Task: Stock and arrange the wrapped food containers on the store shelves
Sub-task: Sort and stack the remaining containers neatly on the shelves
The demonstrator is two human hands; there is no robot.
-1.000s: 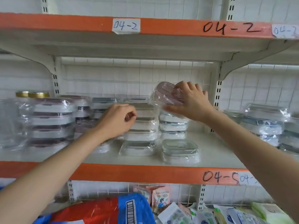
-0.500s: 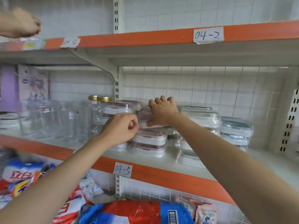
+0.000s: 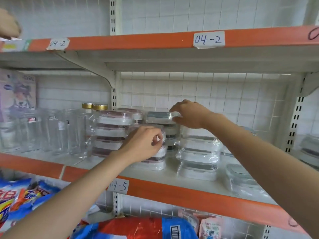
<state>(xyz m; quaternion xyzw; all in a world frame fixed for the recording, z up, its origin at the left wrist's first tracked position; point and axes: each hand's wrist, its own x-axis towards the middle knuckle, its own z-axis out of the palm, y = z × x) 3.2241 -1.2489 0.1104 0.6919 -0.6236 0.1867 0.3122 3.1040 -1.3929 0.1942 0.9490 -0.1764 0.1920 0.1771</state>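
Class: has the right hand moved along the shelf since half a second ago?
Yes. The right hand moved right, from the pink-lidded stack to the grey-lidded container behind it.

A white paper label (image 3: 209, 39) at 1 o'clock on the orange front edge of the upper shelf (image 3: 138, 41) reads "04-2". A second white paper tag (image 3: 58, 43) at 11 o'clock reads "04-2". A white paper slip (image 3: 118, 186) on the orange lower shelf edge (image 3: 172, 192) reads "04-5". Other print is illegible.

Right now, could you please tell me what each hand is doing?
Left hand: pinches the plastic wrap on a pink-lidded container stack.
Right hand: holds the grey-lidded wrapped container.
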